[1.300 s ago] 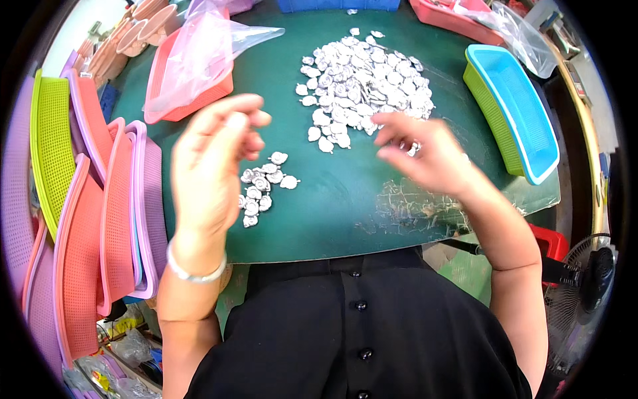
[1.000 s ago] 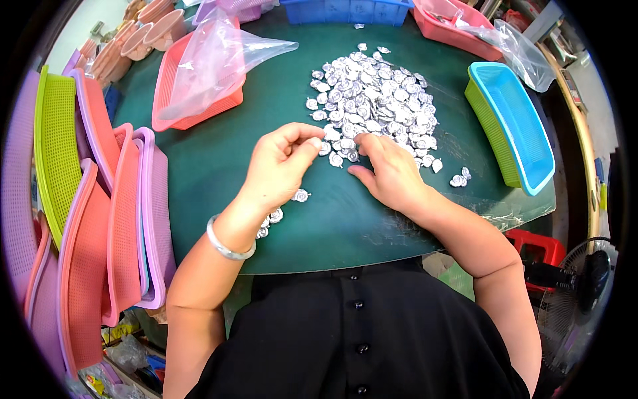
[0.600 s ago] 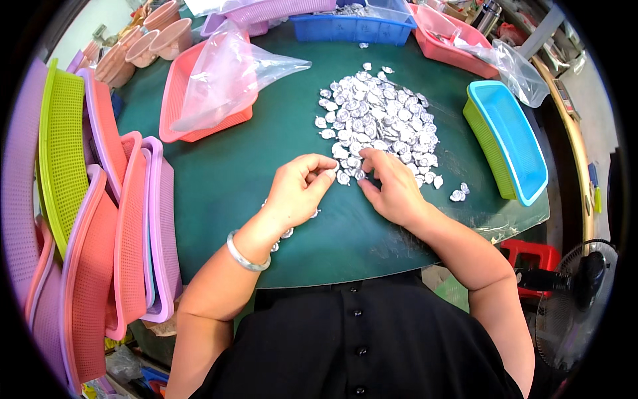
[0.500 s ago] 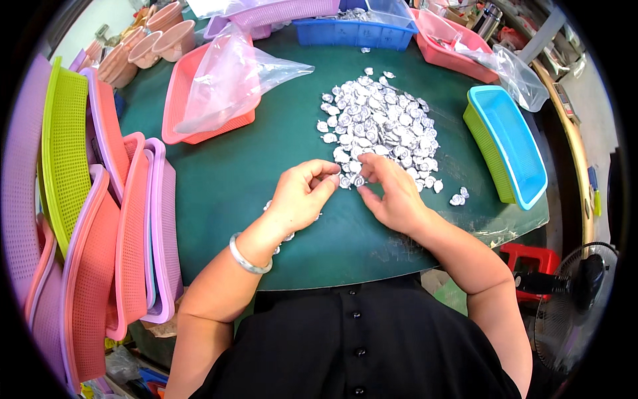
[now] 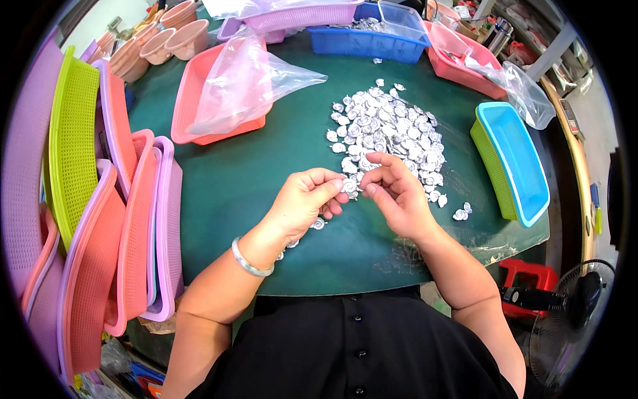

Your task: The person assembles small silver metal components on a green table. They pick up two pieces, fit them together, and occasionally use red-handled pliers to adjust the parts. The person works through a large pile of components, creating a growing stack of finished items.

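A heap of small silvery rose-shaped pieces lies on the green tabletop in front of me. At the heap's near edge my left hand pinches one silvery piece between thumb and forefinger. My right hand is just to the right of it, fingers curled and thumb tip close to the forefinger; whatever it pinches is too small to make out. A few loose pieces lie beneath and beside my left hand and wrist, partly hidden. Two or three more pieces rest apart, right of the heap.
A green basket with a blue inner tray stands at the right. Behind left, a pink basket holds a clear bag. A blue bin and another pink basket stand behind. Stacked baskets line the left; a fan is lower right.
My left hand has come a little nearer to me, with a piece now showing at its fingertips. My right hand's thumb and forefinger have drawn closer together. The whole view has shifted slightly.
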Motion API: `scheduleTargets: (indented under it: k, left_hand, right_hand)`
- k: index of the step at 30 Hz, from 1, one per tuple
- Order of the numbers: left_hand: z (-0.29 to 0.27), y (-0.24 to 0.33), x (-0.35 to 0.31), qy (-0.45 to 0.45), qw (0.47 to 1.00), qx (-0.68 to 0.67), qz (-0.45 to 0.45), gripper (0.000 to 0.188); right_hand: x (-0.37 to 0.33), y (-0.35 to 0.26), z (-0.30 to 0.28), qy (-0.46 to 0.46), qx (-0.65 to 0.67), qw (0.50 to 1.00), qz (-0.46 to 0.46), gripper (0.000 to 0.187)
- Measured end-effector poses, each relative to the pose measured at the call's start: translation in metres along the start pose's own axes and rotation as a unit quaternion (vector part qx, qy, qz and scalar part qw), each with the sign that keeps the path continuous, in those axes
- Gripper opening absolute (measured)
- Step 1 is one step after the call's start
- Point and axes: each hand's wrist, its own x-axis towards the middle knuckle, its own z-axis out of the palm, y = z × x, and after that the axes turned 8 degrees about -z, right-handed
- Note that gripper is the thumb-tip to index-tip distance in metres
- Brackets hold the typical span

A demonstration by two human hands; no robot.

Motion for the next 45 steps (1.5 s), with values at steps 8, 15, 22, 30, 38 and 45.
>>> scheduleTargets:
  k: [8,15,22,30,38,45]
  left_hand:
    - [0.003,-0.003,0.000,-0.028,0.999,-0.017,0.020,0.015]
    - [0.001,-0.005,0.002,-0.023,0.999,0.011,0.047,0.025]
    - [0.002,-0.003,0.001,-0.017,0.999,0.004,0.049,0.028]
    - [-0.002,-0.004,0.005,-0.024,0.994,-0.109,0.018,0.020]
    - [-0.008,-0.007,0.007,-0.041,0.993,-0.107,-0.008,0.014]
    - [0.001,-0.003,0.002,-0.011,1.000,-0.026,-0.013,0.015]
  right_hand:
    - [-0.001,0.000,0.000,-0.007,-0.019,1.000,-0.002,0.041]
    - [0.002,0.005,-0.004,-0.020,-0.117,0.990,-0.074,0.048]
    - [0.005,0.003,-0.012,-0.086,-0.336,0.935,-0.074,0.051]
    - [0.004,0.008,-0.010,-0.076,-0.385,0.916,-0.089,0.048]
    - [0.003,0.012,-0.012,-0.022,-0.313,0.948,-0.044,0.043]
    - [0.002,0.006,-0.009,0.008,0.014,0.994,0.105,0.044]
